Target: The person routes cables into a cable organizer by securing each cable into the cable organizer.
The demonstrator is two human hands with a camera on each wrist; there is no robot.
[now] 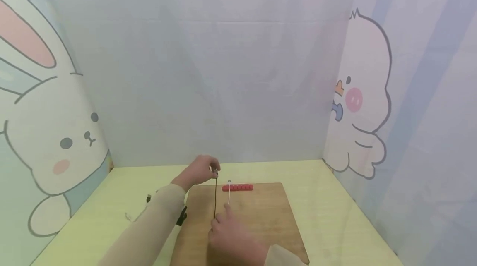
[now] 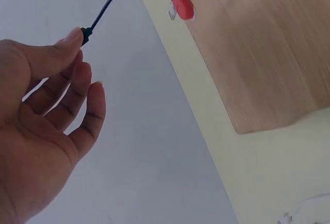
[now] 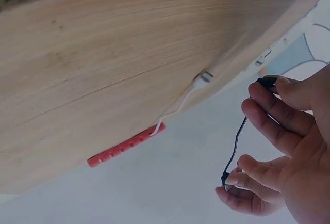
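Both hands on the black cord (image 1: 215,193), one per end. Left hand (image 1: 201,169) pinches the far plug (image 2: 85,35) between thumb and fingertips; right hand (image 1: 232,233) has the near plug (image 3: 267,81) between thumb and fingers. Cord spans the gap between them, left of the red strip (image 1: 241,188) and apart from it. Head view shows it nearly straight, right wrist view a slight bow. Can't read its height over the board (image 1: 261,224).

For a good job: grip plug bodies, not wire. Light tension, enough to take out the bow. If it goes across the strip, I'd line it up over one notch first, then lower both ends together. Strip looks light, might skid if dragged sideways.

Watch the white cord (image 1: 229,195): it crosses the strip near its left end, white plug (image 3: 203,78) lying on the board. Easy to snag.

Edges: strip sits just inside the board's far edge, so little margin there. Curtain (image 1: 223,92) stands behind the worktop (image 1: 320,204). Left is cramped: sleeve (image 1: 156,212), black clip-like piece (image 1: 181,216) at the board's edge, loose black plug (image 1: 149,198) beyond. Most room is to the right.
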